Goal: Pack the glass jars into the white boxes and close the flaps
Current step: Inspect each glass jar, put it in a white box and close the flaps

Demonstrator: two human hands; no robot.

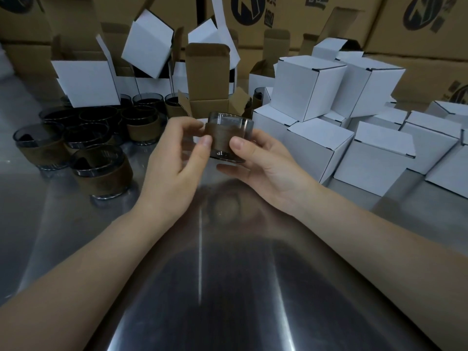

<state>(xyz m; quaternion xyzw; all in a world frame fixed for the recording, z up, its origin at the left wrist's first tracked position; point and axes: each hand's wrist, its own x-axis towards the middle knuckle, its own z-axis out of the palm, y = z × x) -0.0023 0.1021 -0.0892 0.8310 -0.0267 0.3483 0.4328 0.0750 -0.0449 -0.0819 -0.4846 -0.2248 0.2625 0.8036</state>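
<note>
A dark glass jar (229, 134) with a brown band round its middle is held above the steel table, in front of an open white box (209, 97) whose brown-lined flaps stand up. My right hand (263, 160) grips the jar from the right and below, thumb on the band. My left hand (177, 158) holds its left side, thumb against the band. Several more banded jars (101, 168) stand at the left. Closed white boxes (307, 88) are stacked at the right.
Open white boxes (86, 82) stand and lean behind the jars at the back left. Large brown cartons (329, 19) wall off the back. The steel table (202, 274) stretches toward me below my forearms.
</note>
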